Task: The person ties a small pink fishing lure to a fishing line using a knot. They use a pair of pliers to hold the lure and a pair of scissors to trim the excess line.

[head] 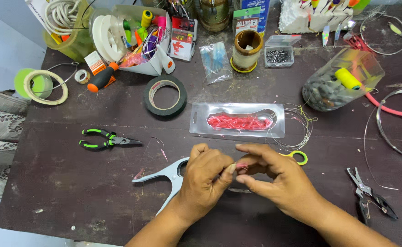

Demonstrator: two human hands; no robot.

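My left hand (205, 176) and my right hand (274, 176) meet over the dark table (73, 183), fingertips pinched together on a small pink strand piece (242, 166). Just beyond them lies a clear plastic tray (201, 120) full of pink strands (239, 121). Under my left hand rests a grey plier-like tool (162, 176). A yellow-green scissor loop (299, 157) peeks out behind my right hand. Thin coiled wire (297, 128) lies beside the tray.
Green-handled pliers (102, 138) lie at the left, dark pliers (370, 194) at the right. A black tape roll (165, 95), a thread spool (246, 50), a clear jar of sinkers (335, 84), wire rings (395, 119) and a cluttered white bin (137, 39) fill the far side.
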